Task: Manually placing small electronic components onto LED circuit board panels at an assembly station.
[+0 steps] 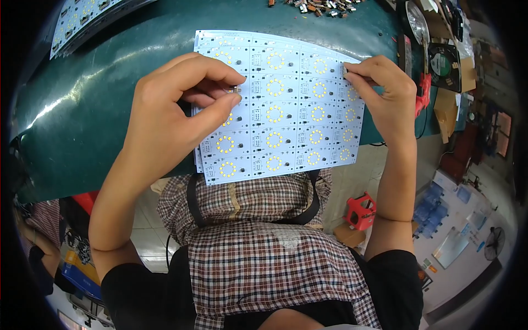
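A white panel of LED circuit boards (286, 125) lies on the green table in front of me, its near edge at the table's front. Rings of yellow LEDs and small black parts cover it in rows. Over its left side my left hand (190, 99) pinches a small metallic electronic component (236, 89) between thumb and index finger. At the panel's upper right, my right hand (382, 88) has thumb and index finger closed on a small metallic electronic component (345, 70), close to the board's surface. Whether that component touches the board I cannot tell.
Loose small electronic components (322, 6) are heaped at the table's far edge. A stack of similar panels (91, 22) lies far left on the green table (82, 110). At the right stand a black fan-like unit (444, 66) and a red tool (423, 94). A red stool (361, 211) is below.
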The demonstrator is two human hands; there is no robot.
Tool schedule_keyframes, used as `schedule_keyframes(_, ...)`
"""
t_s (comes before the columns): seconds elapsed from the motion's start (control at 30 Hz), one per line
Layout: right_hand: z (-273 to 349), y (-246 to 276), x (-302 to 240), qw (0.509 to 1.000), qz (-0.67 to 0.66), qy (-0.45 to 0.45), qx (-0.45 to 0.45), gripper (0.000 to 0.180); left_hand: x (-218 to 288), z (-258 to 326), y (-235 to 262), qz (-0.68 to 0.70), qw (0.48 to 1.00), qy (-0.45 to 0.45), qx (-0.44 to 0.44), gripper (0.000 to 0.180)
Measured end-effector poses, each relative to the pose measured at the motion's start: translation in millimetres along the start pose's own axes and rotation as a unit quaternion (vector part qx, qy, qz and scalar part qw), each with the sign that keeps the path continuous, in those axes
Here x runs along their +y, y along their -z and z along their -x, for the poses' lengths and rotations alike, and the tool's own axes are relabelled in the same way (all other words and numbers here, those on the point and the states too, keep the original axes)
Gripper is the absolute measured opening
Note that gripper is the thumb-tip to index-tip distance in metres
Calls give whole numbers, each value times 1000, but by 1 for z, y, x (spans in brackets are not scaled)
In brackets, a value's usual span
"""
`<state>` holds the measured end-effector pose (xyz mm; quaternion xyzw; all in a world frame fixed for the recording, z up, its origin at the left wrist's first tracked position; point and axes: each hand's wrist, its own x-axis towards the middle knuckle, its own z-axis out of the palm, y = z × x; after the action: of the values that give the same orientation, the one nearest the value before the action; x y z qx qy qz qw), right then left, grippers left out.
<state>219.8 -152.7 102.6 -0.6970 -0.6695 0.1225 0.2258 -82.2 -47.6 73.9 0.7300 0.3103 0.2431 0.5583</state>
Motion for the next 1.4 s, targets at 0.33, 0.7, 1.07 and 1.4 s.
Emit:
schedule_keyframes(0.33,4,-3,-8,991,118,64,14,14,-5,-3,-3,7,1000,-20,20,20)
schedule_keyframes(0.7,-2,0,-3,991,112,74,-4,13,-3,-5,-1,-18,1000,-7,11,19)
schedule_keyframes(1.07,-27,12,17,999,2,-40,-4,12,-2,-9,6,45,997,21,65,19)
schedule_keyframes(1.4,-72,-28,43,995,45,-76,47,19,-1,-10,29,-12,995,58,82,21)
